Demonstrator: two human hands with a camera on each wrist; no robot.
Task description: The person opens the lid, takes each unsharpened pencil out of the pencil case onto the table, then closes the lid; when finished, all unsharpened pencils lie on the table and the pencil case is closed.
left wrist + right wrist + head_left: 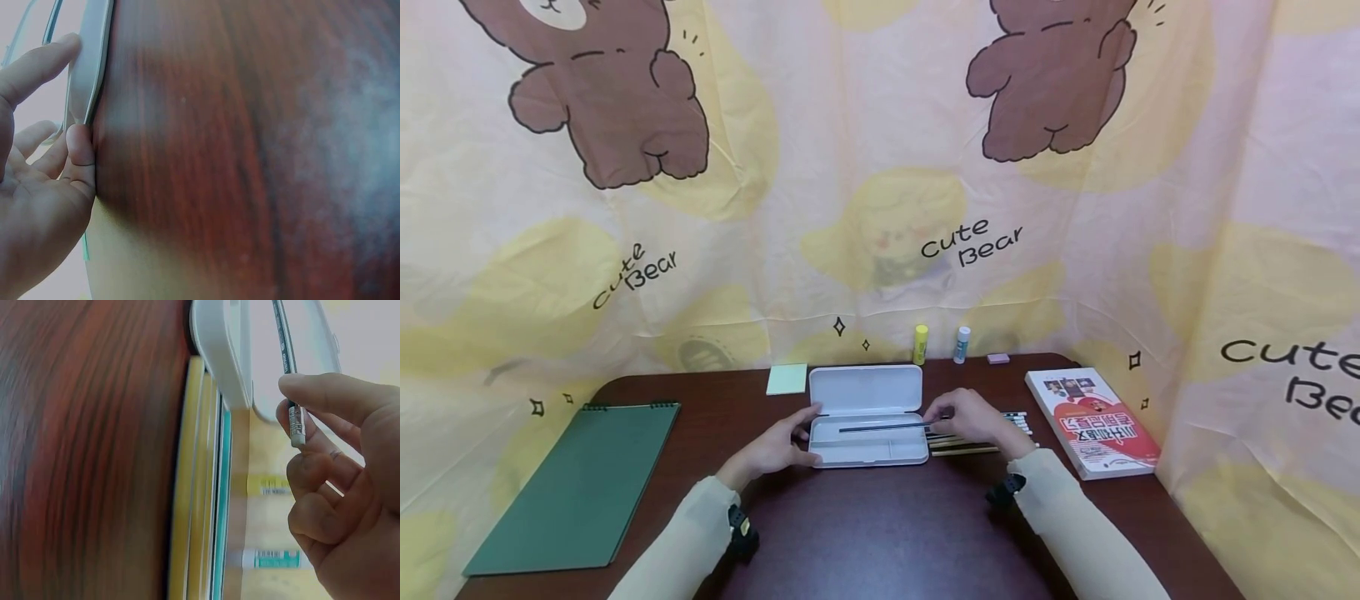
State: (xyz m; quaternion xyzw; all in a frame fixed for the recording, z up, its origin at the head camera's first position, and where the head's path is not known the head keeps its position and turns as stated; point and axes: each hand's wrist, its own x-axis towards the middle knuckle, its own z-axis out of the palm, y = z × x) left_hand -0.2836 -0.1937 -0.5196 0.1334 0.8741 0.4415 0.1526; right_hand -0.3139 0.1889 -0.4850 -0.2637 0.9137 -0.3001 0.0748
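Note:
A white pencil case (850,454) lies with its lid (865,390) folded back, its tray split by low dividers. At its left end my left hand (772,448) holds the case, fingers toward the back corner and thumb at the front one. My right hand (972,419) pinches a dark pencil (876,428) near its eraser end between thumb and fingertip. The pencil stretches leftward over the tray, roughly along its length. Beside the case's right end, under the right hand, lie several pencils (199,487), yellow, teal and striped.
Sticky notes (786,379), a yellow glue stick (921,345), a white-capped glue stick (962,345) and a purple eraser (997,359) line the back edge. A green spiral pad (576,487) lies left, a thick book (1093,425) right. A printed curtain (820,275) surrounds the table.

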